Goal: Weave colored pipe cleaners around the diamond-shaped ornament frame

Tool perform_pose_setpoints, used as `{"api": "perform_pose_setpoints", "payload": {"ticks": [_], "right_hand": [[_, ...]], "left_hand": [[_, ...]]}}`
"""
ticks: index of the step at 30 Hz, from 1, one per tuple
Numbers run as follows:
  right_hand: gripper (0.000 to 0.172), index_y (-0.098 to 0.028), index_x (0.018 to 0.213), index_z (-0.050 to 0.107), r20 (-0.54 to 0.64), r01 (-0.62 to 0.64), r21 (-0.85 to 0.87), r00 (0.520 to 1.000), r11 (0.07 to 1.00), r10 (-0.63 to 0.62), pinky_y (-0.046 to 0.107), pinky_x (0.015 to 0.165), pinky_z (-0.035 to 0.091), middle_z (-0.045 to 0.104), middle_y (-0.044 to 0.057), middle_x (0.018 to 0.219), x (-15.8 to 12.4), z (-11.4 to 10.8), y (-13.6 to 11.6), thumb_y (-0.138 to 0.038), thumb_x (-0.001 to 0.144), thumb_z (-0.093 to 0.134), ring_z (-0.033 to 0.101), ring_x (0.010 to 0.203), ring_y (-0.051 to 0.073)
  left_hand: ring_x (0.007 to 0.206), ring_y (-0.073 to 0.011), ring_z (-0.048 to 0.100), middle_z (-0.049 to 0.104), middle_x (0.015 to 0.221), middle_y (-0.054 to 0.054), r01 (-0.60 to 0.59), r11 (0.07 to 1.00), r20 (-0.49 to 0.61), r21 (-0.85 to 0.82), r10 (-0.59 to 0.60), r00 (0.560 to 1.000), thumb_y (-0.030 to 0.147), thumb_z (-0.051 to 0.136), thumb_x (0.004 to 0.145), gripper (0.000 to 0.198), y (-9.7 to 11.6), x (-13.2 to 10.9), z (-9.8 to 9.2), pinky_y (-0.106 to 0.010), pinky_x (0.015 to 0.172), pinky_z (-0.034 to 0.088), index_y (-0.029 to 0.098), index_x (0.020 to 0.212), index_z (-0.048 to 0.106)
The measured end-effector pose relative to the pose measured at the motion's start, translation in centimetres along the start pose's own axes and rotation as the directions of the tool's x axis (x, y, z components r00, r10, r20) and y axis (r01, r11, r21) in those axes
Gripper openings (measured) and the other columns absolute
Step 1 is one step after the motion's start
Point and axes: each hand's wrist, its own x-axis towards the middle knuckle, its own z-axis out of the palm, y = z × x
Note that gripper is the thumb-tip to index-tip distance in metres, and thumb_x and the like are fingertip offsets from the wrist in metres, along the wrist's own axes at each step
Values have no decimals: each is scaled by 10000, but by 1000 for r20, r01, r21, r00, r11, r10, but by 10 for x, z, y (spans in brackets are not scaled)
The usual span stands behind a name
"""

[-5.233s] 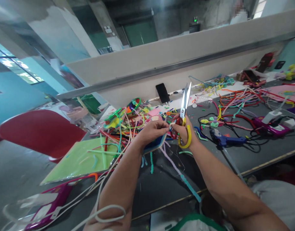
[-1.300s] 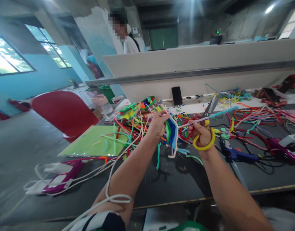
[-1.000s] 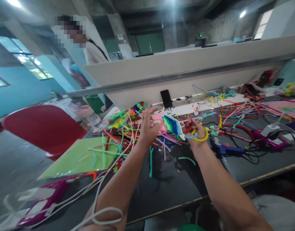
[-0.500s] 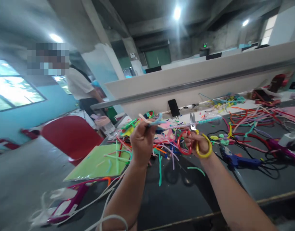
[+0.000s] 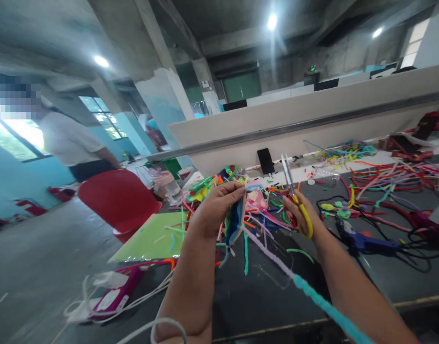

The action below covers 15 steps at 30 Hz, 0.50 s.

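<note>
My left hand point(image 5: 217, 208) is closed, pinching a flat craft piece point(image 5: 235, 222) with blue and green fuzzy strips and a pale rim. Light blue and pink ends stick out near its fingertips. From the piece's lower side a long fuzzy stem point(image 5: 271, 258), lilac turning to turquoise, slants down to the bottom right. My right hand point(image 5: 314, 215) grips scissors point(image 5: 288, 174) by their red and yellow handles, blades pointing up, apart from the craft piece. Scattered pipe cleaners point(image 5: 246, 253) lie on the dark table beneath both hands.
A blue glue gun point(image 5: 372, 242) with black cables lies right. A phone point(image 5: 265, 161) leans against the partition. At left are a green sheet point(image 5: 151, 236), a purple power strip point(image 5: 115, 296) with white cords and a red chair point(image 5: 117, 200). A person in a white shirt point(image 5: 69, 141) stands beyond.
The craft piece has turned in my left hand, and its stem has swung from pointing right to hanging toward the bottom right. The scissors have tilted and moved slightly right. The view has shifted.
</note>
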Motion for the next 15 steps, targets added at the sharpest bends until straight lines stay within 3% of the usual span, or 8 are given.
{"api": "perform_pose_setpoints", "payload": {"ticks": [4, 7, 11, 14, 15], "right_hand": [[358, -232, 1034, 502, -130, 87, 34, 988, 996, -82, 186, 369, 348, 521, -51, 650, -5, -36, -34, -488, 805, 604, 421, 412, 65], [355, -252, 1062, 500, -103, 151, 76, 984, 986, -143, 205, 373, 348, 550, -27, 685, -36, -53, -76, -518, 833, 552, 456, 429, 88], [499, -255, 1109, 488, 128, 108, 89, 985, 990, -119, 247, 401, 361, 527, -12, 635, -98, -38, -106, -666, 835, 415, 439, 433, 117], [454, -216, 1079, 491, 241, -25, -85, 969, 996, 44, 229, 411, 340, 523, 3, 707, -124, -17, -92, -606, 849, 451, 434, 477, 102], [420, -199, 1048, 500, 220, -43, -190, 972, 981, 85, 223, 419, 329, 499, -7, 680, -127, -11, -84, -574, 866, 447, 413, 476, 94]], "left_hand": [[528, -71, 446, 564, 621, 27, -46, 981, -69, 189, 60, 996, 407, 738, 682, 280, -8, 9, 1, -193, 509, 337, 147, 762, 672], [562, -78, 444, 550, 633, 26, -104, 962, -76, 253, 127, 989, 405, 716, 701, 270, -11, 13, 1, -199, 543, 335, 143, 734, 659], [583, -84, 444, 530, 637, 25, -155, 957, -73, 246, 177, 981, 388, 683, 737, 250, -15, 14, 6, -205, 560, 333, 141, 731, 645], [588, -87, 439, 526, 639, 21, -185, 957, -96, 225, 211, 973, 368, 665, 756, 231, -17, 13, 16, -208, 564, 335, 138, 740, 650], [593, -88, 443, 530, 643, 19, -196, 957, -99, 213, 221, 970, 362, 659, 762, 226, -17, 12, 20, -208, 568, 340, 136, 743, 651]]}}
